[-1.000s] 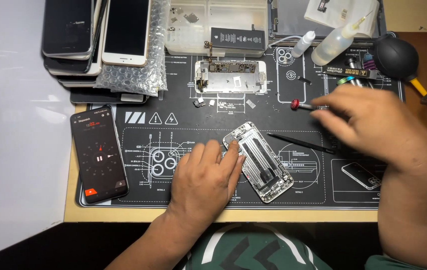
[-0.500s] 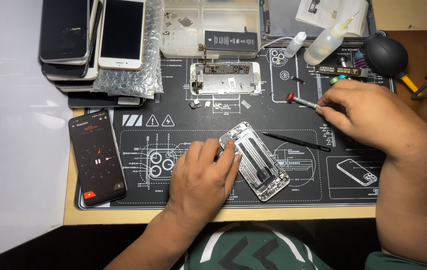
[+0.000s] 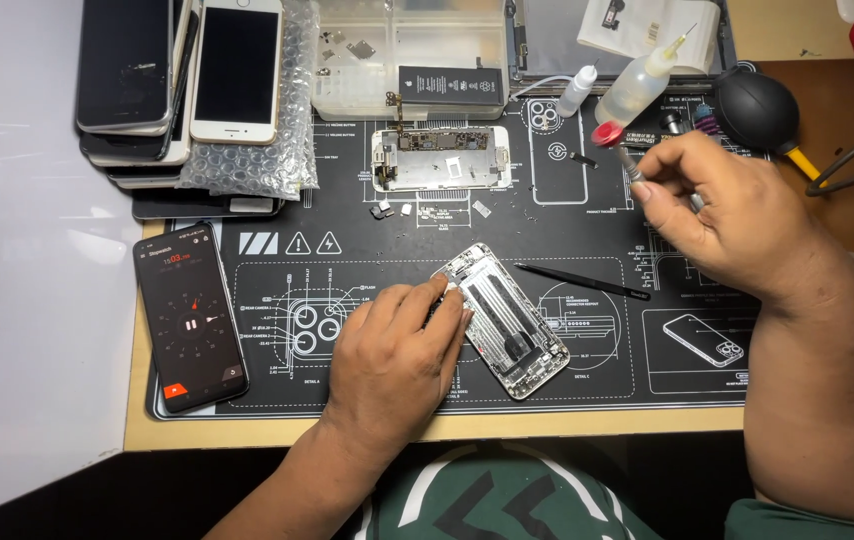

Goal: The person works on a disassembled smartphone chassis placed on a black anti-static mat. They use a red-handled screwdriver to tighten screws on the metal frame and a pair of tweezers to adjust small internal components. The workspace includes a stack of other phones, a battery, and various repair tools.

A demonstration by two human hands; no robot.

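Note:
My left hand [image 3: 394,352] rests flat on the black repair mat [image 3: 277,390], its fingertips touching the left edge of an opened phone chassis [image 3: 505,318] that lies tilted at the mat's middle. My right hand [image 3: 732,215] is raised over the mat's right side and grips a small screwdriver [image 3: 617,145] with a red cap, tip hidden in the fingers. A second stripped phone frame [image 3: 440,158] lies further back, with small loose parts [image 3: 392,209] just in front of it.
Black tweezers [image 3: 582,281] lie right of the chassis. A phone running a timer [image 3: 190,316] sits at the mat's left. Stacked phones [image 3: 182,75] on bubble wrap, a clear parts tray [image 3: 409,55], squeeze bottles [image 3: 637,85] and a black air blower [image 3: 755,108] line the back.
My right hand has lifted the red-capped screwdriver up and back toward the bottles, turning it more upright. My left hand stays on the chassis.

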